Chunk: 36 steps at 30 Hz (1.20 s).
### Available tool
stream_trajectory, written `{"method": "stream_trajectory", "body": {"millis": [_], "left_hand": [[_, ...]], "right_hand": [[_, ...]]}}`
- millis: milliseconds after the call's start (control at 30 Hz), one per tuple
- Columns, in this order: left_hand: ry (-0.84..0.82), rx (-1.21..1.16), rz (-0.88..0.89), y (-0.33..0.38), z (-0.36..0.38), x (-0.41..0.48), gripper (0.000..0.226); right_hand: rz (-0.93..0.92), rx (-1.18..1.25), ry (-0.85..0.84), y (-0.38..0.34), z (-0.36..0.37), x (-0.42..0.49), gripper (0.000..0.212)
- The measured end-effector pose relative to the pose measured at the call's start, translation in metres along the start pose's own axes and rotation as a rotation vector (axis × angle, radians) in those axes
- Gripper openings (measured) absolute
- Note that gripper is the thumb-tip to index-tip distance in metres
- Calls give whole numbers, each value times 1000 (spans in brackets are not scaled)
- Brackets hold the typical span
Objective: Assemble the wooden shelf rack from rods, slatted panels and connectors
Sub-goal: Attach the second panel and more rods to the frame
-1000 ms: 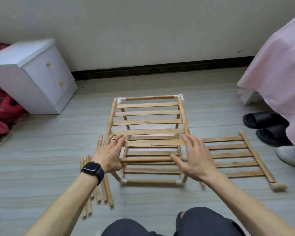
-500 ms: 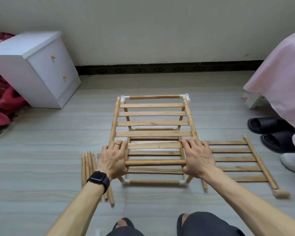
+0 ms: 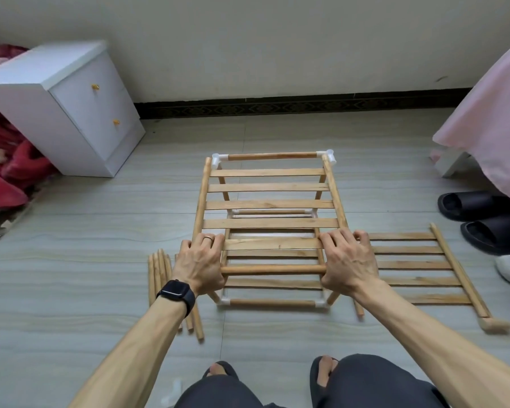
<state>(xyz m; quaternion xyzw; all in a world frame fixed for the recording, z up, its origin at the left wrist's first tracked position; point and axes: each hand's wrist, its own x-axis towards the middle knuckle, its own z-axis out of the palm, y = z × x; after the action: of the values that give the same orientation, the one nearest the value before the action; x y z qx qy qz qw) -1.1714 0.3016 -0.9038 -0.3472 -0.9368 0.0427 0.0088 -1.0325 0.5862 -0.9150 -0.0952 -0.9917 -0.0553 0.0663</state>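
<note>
Shelf rack [image 3: 267,205] stands on floor [image 3: 71,275] near cabinet [image 3: 80,113], left hand [image 3: 200,266] and right hand [image 3: 349,266] fingers [image 3: 330,240] grasping it.

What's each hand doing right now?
Left hand: gripping the rack at its near left corner.
Right hand: gripping the rack at its near right corner.

The rack [image 3: 271,223] was pale, matt, grained wood with smooth white plastic connectors [image 3: 220,158]. Left of the rack stood a smooth white cabinet [image 3: 42,113]; right of it, pink cloth [image 3: 489,113] and matt black slippers [image 3: 468,204].
</note>
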Motion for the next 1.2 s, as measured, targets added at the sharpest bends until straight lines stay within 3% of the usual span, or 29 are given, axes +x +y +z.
{"method": "stream_trajectory", "body": {"millis": [367,467,533,567,667,767,900,1033,1133,1200], "left_hand": [[-127,-17,-142,23,-6,-3,50],[-190,-173,-175,51,-17,-4,73],[-242,-289,-113,70,-29,-7,84],[-244,-314,-61,76,-36,-7,80],[-100,-318,55,71,-57,0,55],[57,-341,-61,37,-68,20,39],[-19,-388,-365,-25,-55,49,51],[-43,-638,-547,-52,-27,63,64],[-87,-771,-623,-57,-8,63,65],[-104,-813,-597,-52,1,58,61]], "right_hand": [[-75,-23,-37,22,4,22,50],[160,-32,-112,31,1,44,75],[453,180,-56,27,-2,51,91],[582,353,10,23,-3,49,90],[795,890,181,5,2,26,68],[794,1200,120,-27,3,-11,62],[753,1261,41,-60,1,-36,59],[705,1208,26,-47,3,-30,46],[655,1211,-23,-11,7,-17,38],[670,1151,-40,17,11,-4,17]]}}
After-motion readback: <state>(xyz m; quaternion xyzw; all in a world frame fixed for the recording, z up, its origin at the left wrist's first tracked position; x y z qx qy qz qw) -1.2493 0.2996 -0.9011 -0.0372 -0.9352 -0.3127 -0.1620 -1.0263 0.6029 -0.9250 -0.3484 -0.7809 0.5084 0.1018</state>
